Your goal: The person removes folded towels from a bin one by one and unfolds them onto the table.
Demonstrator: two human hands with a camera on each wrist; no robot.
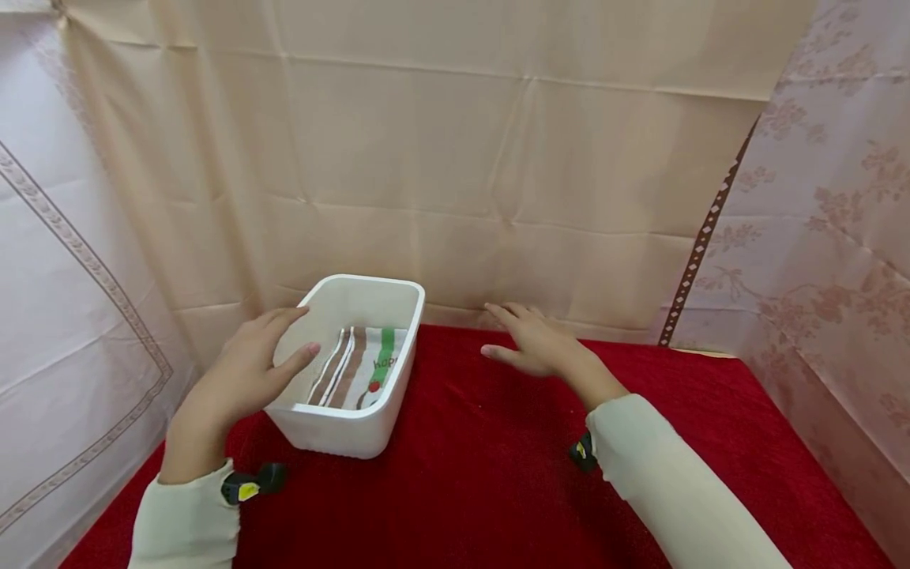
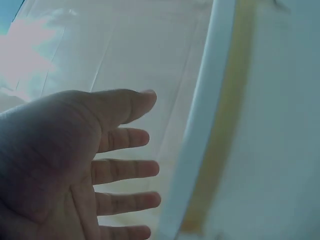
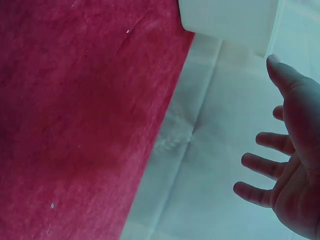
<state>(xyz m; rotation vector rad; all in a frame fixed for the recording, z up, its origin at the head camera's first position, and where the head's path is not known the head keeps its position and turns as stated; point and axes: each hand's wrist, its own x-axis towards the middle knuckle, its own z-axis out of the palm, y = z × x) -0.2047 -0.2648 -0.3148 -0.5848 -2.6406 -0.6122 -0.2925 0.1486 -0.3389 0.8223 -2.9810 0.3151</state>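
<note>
A white rectangular plastic bin (image 1: 348, 431) stands on the left part of the red cloth. Inside it lies a folded cloth (image 1: 355, 367) with brown and green stripes, some lettering and a red dot. My left hand (image 1: 249, 367) is at the bin's left side, fingers extended and thumb apart; in the left wrist view the bin's rim (image 2: 200, 125) appears just beyond the fingertips. Over the red cloth to the right of the bin, my right hand (image 1: 536, 344) hovers with fingers spread and holds nothing. The bin's outer wall (image 3: 230, 20) shows at the top of the right wrist view.
Red velvety cloth (image 1: 483, 474) covers the table. A beige curtain (image 1: 455, 174) hangs behind its back edge, with patterned pale cloths (image 1: 839, 221) at both sides. Each wrist wears a black strap device (image 1: 249, 484).
</note>
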